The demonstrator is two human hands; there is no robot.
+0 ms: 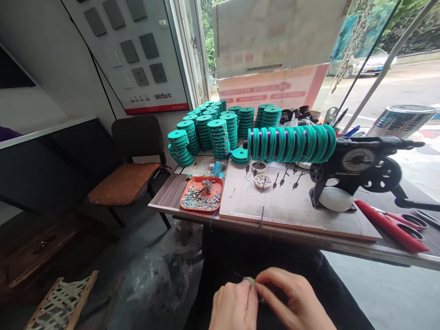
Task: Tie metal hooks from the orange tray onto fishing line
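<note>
Low in the head view, my left hand (233, 305) and my right hand (294, 298) meet above the dark cloth over my lap. My left fingers are curled closed, and the right thumb and index finger pinch against them. Between the fingertips shows a small greyish piece (250, 280), too small to name, with a thin dark strand sticking out to the left. Above the hands, a thin line with a dark, slim piece (261, 219) hangs over the table's front edge. Several similar dark pieces on lines lie on the pale board (240, 206).
An orange tray (183, 201) of small metal parts sits left of the board. Stacked green spools (218, 133) stand behind. More green spools (292, 143) line the shaft of a hand-cranked winder (357, 160). Red-handled scissors (409, 221) lie right; a chair (123, 183) stands left.
</note>
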